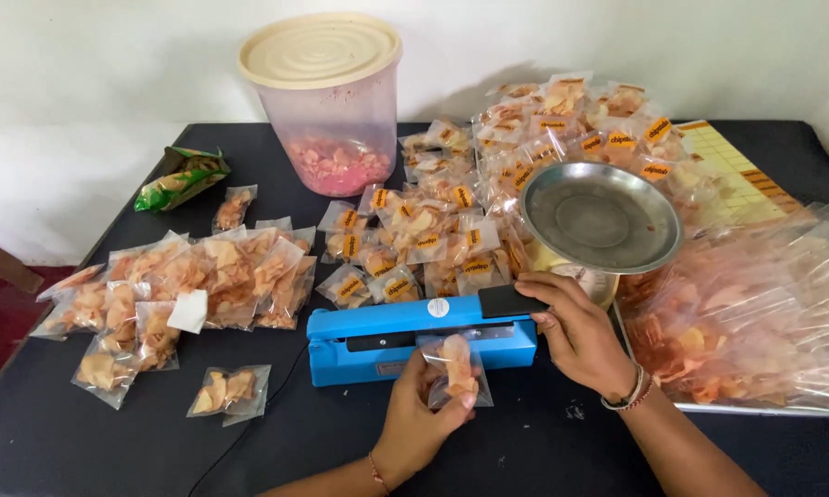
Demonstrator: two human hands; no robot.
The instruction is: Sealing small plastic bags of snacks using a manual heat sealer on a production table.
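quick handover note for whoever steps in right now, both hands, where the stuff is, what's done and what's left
Left hand: holds a small clear bag of chips, its top edge laid in the blue sealer.
Right hand: grip on the sealer's black handle, arm looks pressed down.
Done: labelled bags piled behind the sealer; plain filled bags on the left of the black table.
Left: this bag's seal cannot be judged yet. Chips remain in the lidded tub and in the large clear bag on the right. The metal scale pan holds no chips.
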